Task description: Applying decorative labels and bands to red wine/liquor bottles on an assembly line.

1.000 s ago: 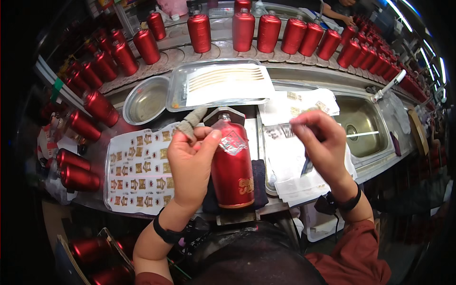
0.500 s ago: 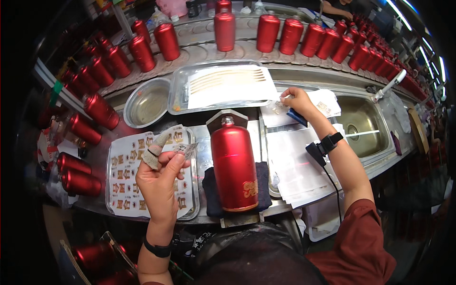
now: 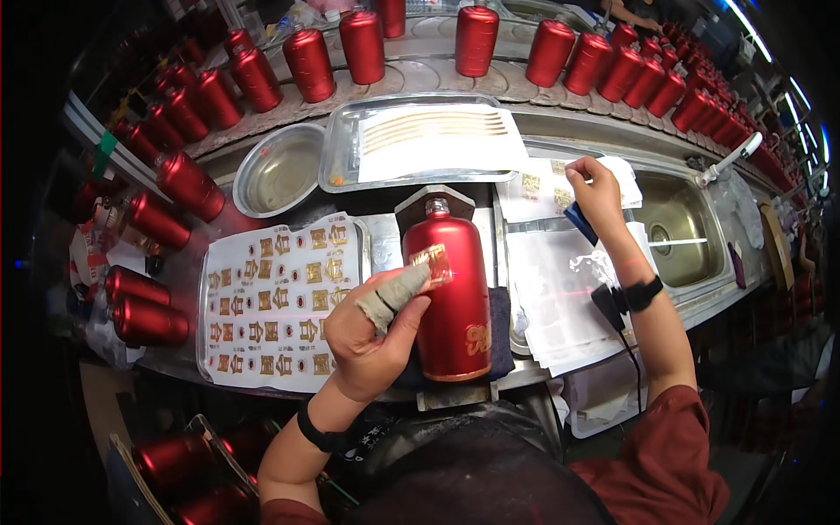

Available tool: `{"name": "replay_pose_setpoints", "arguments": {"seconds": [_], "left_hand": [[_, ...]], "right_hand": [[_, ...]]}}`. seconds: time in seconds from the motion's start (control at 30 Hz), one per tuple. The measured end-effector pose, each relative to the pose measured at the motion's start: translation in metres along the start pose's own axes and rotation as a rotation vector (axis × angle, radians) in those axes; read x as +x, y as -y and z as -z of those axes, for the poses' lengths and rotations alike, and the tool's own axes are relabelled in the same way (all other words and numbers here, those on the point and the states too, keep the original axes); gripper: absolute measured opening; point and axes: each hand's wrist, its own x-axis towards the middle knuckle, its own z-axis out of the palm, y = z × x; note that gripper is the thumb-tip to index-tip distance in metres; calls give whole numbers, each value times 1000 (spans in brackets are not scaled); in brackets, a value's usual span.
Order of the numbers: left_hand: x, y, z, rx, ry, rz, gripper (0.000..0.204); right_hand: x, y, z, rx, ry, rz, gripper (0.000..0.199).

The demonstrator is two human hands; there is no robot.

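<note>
A red bottle (image 3: 448, 324) leans back in an angular metal rest in front of me, with gold lettering low on its right side. My left hand (image 3: 372, 337) is at its left side, one finger wrapped in grey cloth. That fingertip holds a small gold decal (image 3: 435, 265) against the upper front of the bottle; the thumb lies lower down. My right hand (image 3: 597, 188) is curled above the papers at the right, with a flat blue piece (image 3: 580, 223) showing under the palm. A crumpled clear scrap (image 3: 595, 264) is below that hand.
A sheet of gold decals (image 3: 273, 306) lies on the left tray. Farther back are a metal bowl (image 3: 278, 171) and a tray (image 3: 337, 162) with striped paper. A sink (image 3: 678, 232) is at the right. Red bottles (image 3: 308, 66) line the curved conveyor behind.
My left hand has moved right from over the decal sheet and brought the decal onto the bottle. My right hand has drawn back slightly. Bottles on the conveyor have shifted.
</note>
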Motion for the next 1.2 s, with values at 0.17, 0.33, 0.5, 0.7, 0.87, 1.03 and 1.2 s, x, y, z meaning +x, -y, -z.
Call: {"name": "replay_pose_setpoints", "arguments": {"seconds": [0.17, 0.33, 0.5, 0.7, 0.87, 1.03, 1.2], "left_hand": [[0, 9, 11, 228, 138, -316, 29], [1, 12, 12, 126, 133, -302, 28], [-15, 17, 14, 123, 55, -49, 29], [-7, 22, 1, -485, -53, 526, 50], [6, 10, -6, -693, 170, 681, 49], [8, -3, -17, -591, 57, 564, 41], [19, -2, -19, -537, 60, 519, 41]], "right_hand": [[-59, 107, 19, 312, 171, 8, 16], [-95, 192, 11, 154, 371, 254, 49], [-105, 195, 2, 63, 403, 205, 61], [-111, 188, 8, 220, 367, 147, 60], [-135, 167, 10, 367, 432, -53, 60], [-132, 149, -3, 816, 511, -260, 50], [-137, 152, -9, 805, 517, -234, 48]]}}
